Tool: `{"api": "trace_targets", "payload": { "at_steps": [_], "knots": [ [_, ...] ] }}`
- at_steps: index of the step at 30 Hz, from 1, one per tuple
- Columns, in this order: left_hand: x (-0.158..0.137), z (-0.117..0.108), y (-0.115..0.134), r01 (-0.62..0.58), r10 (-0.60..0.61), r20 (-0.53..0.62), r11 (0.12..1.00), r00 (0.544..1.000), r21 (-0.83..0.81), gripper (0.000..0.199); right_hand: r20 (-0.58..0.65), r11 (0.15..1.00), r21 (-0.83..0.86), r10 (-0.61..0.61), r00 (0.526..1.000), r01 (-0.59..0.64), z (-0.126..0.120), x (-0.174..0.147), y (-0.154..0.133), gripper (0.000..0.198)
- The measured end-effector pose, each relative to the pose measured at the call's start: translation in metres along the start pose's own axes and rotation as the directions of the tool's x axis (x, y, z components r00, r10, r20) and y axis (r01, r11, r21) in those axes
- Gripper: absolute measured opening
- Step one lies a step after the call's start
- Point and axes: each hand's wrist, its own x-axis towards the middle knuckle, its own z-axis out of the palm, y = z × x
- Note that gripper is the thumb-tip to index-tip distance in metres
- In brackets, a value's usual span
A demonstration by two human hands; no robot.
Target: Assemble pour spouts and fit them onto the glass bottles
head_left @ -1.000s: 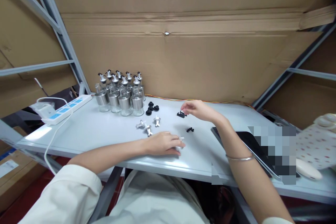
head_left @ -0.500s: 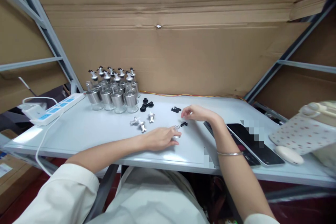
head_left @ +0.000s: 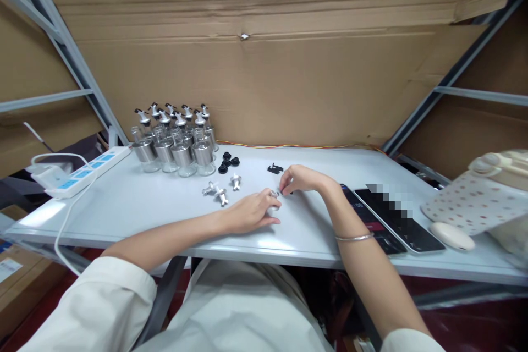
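My left hand (head_left: 252, 212) rests low over the table, its fingers and thumb closed around a silver pourer spout (head_left: 274, 207). Close to its right, my right hand (head_left: 303, 178) reaches down with fingertips pinched at a small black part (head_left: 282, 193); the fingers partly hide it and the small parts around it. Several thin black flip levers (head_left: 275, 169) lie just behind the right hand. Loose silver pourer spouts (head_left: 221, 197) lie left of my hands, and several black rubber stoppers (head_left: 227, 163) sit behind them.
Several glass oil bottles (head_left: 181, 159) with steel bands stand at the back left, some with pourers. A white power strip (head_left: 88, 172) lies at the left edge. Right of my arm are two phones (head_left: 398, 220), a white oval case (head_left: 452, 236) and a dotted bag (head_left: 466, 201).
My right hand has moved slightly down and left, onto the small black parts and nearer the left hand. My left hand keeps hold of the spout. The view has shifted a little.
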Motion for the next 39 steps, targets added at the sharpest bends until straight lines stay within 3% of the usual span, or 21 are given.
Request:
{"api": "trace_targets", "payload": {
  "at_steps": [4, 14, 17, 21, 24, 28, 34, 39],
  "knots": [
    [0.0, 0.001, 0.001, 0.128, -0.129, -0.009, 0.991, 0.992, -0.046, 0.03, -0.015, 1.0, -0.001, -0.011, 1.0, 0.011, 0.0, 0.001, 0.002, 0.015],
    [0.003, -0.003, 0.003, 0.188, -0.188, 0.009, 0.978, 0.982, -0.091, 0.025, -0.1, 1.0, 0.012, -0.017, 0.995, 0.018, -0.001, -0.001, -0.002, 0.01],
    [0.003, -0.005, 0.004, 0.228, -0.23, -0.002, 0.964, 0.973, -0.135, 0.025, -0.196, 0.985, 0.138, -0.077, 0.978, 0.105, -0.003, -0.003, -0.006, 0.008],
    [0.003, -0.005, 0.004, 0.239, -0.251, -0.048, 0.955, 0.967, -0.177, 0.026, -0.301, 0.878, 0.409, -0.126, 0.945, 0.248, -0.005, -0.006, -0.011, 0.013],
    [0.003, -0.004, 0.003, 0.234, -0.255, -0.088, 0.953, 0.963, -0.194, 0.026, -0.333, 0.83, 0.479, -0.132, 0.934, 0.288, -0.007, -0.009, -0.014, 0.02],
    [0.002, -0.005, 0.002, 0.227, -0.252, -0.128, 0.956, 0.959, -0.184, 0.024, -0.292, 0.815, 0.502, -0.155, 0.944, 0.289, -0.01, -0.014, -0.018, 0.029],
    [0.001, -0.007, 0.004, 0.242, -0.264, -0.145, 0.958, 0.953, -0.154, 0.024, -0.265, 0.703, 0.643, -0.166, 0.95, 0.303, -0.01, -0.017, -0.025, 0.029],
    [0.001, -0.006, 0.004, 0.251, -0.271, -0.146, 0.957, 0.951, -0.145, 0.023, -0.255, 0.704, 0.637, -0.193, 0.947, 0.315, -0.007, -0.013, -0.024, 0.029]
  ]
}}
